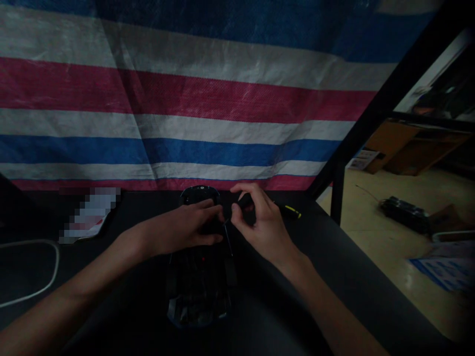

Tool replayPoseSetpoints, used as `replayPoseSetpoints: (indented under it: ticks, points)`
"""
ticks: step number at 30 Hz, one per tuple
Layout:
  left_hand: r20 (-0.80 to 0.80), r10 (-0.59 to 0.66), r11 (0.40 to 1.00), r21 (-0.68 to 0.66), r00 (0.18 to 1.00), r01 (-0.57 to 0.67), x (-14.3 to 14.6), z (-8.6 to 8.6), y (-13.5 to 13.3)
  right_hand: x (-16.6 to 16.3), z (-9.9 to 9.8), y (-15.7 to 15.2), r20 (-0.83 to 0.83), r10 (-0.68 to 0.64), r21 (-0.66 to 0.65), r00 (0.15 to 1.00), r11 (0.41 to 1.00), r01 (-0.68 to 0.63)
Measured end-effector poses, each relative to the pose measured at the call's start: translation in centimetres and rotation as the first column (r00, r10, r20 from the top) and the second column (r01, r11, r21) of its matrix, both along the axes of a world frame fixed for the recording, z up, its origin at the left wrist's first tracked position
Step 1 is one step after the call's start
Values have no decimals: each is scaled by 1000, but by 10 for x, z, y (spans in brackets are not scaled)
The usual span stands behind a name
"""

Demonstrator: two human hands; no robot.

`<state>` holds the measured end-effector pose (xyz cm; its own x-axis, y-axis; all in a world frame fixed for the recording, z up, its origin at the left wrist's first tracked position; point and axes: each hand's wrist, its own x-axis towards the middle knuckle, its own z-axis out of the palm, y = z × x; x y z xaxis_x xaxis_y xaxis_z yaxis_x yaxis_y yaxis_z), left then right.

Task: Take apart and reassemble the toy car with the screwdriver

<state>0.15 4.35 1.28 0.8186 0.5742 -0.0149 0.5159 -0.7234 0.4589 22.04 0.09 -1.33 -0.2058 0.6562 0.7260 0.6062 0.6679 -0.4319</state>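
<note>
A dark toy car [196, 296] lies lengthwise in front of me on the black table, its wheels and inner parts showing dimly. My left hand [198, 222] reaches over its far half, fingers curled on the body and thumb bent toward me; its grip is partly in shadow. Just right of the car, my right hand [258, 217] pinches the black handle of a screwdriver [245, 200] between thumb and fingers. The thin shaft points down-left to the car's right edge, near my left fingertips. Whether the tip touches a screw is too dark to tell.
A black and yellow tool handle [291, 211] lies behind my right hand. To the left are a pixelated flat item [91, 217] and a white cable [55, 267]. A striped tarp [185, 99] hangs behind the table [334, 277]. Boxes [393, 143] stand on the floor at right.
</note>
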Motion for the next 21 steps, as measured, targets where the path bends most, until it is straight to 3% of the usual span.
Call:
replayPoseSetpoints:
  ticks: [7, 11, 17, 21]
  points:
    - [73, -38, 999, 4, 997, 38, 1, -2, 3, -1, -3, -6, 21, -114, 65, 993, 991, 113]
    - [60, -39, 999, 14, 997, 38, 2, -2, 1, -1, -3, -6, 104, -75, 167, 992, 984, 57]
    - [11, -59, 997, 50, 998, 58, 3, -1, -1, -1, -4, -4, 58, -188, 135, 981, 975, 179]
    - [-5, -57, 997, 50, 998, 57, 3, -1, 0, 0, -5, -2, 74, -107, 175, 992, 980, 92]
